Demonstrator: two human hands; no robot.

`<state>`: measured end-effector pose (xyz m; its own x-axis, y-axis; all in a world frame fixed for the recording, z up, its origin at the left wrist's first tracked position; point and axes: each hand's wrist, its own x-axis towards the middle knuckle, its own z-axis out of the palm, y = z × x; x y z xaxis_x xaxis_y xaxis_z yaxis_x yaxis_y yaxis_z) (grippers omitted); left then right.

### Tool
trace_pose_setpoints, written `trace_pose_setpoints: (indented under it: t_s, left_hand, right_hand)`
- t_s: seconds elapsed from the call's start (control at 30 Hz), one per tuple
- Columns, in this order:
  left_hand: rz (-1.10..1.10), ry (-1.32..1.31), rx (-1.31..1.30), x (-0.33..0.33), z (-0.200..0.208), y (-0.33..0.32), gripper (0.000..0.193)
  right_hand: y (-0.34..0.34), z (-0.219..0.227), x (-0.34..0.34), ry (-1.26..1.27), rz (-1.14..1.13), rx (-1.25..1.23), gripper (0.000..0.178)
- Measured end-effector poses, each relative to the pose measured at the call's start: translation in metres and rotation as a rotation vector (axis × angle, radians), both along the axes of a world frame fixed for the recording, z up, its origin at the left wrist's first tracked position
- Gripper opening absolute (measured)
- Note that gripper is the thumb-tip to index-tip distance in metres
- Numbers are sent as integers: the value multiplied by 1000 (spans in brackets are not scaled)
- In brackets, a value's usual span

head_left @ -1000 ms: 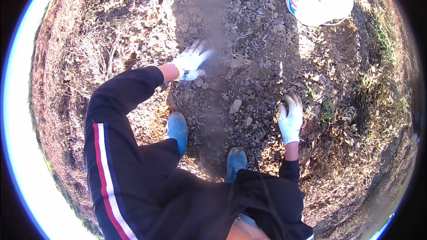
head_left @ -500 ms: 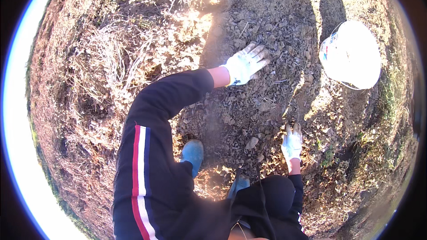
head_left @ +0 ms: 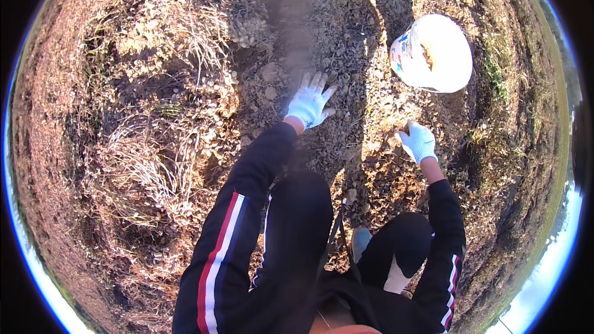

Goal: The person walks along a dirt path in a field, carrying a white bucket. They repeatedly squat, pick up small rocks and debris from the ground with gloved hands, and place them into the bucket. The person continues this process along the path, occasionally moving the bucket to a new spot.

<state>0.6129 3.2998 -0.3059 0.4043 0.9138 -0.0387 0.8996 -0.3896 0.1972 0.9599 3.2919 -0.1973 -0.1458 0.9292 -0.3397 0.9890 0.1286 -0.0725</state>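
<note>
Your left hand (head_left: pixel 309 104), in a white knit glove, lies flat on the loose grey-brown gravelly soil (head_left: pixel 291 37), fingers spread wide and pointing up-frame; nothing in it.

Your right hand (head_left: pixel 419 141), same white glove, is partly curled, and at its fingertips there's a small tan lump (head_left: pixel 407 127), a clod or root piece. Can't tell whether you actually grip it or only touch it; too small.

The white round plastic bucket (head_left: pixel 433 52) stands on the ground just up-frame of your right hand, apart from it, tilted a bit so its mouth faces roughly toward the camera. A patch of tan matter shows inside; a coloured label runs down its left wall.

Handling, as a judgement:
- The lump looks light and crumbly, so pinch it gently across the middle. No long axis readable.
- The soil is loose and dry, so it will slide between the fingers; scoop it with a cupped palm rather than grabbing.
- The bucket looks stiff and light while near empty. Take it by the rim; no handle is visible.

Dry pale grass tufts (head_left: pixel 148 161) cover the ground to your left. Your dark sleeve with red and white stripes (head_left: pixel 223 241) and a blue shoe (head_left: pixel 360 240) show at the bottom.
</note>
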Motion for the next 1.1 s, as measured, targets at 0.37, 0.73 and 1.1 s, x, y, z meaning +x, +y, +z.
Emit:
trace_pose_setpoints:
  t_s: [0.37,0.73,1.1]
  left_hand:
    - [-27,78,-19,2,4,2,78]
    - [77,264,-255,19,25,11,81]
    - [139,639,-532,63,65,51,83]
  right_hand:
    - [79,22,54,-281,150,412,83]
    - [301,48,154,225,133,448,52]
    - [539,-1,245,426,177,923,40]
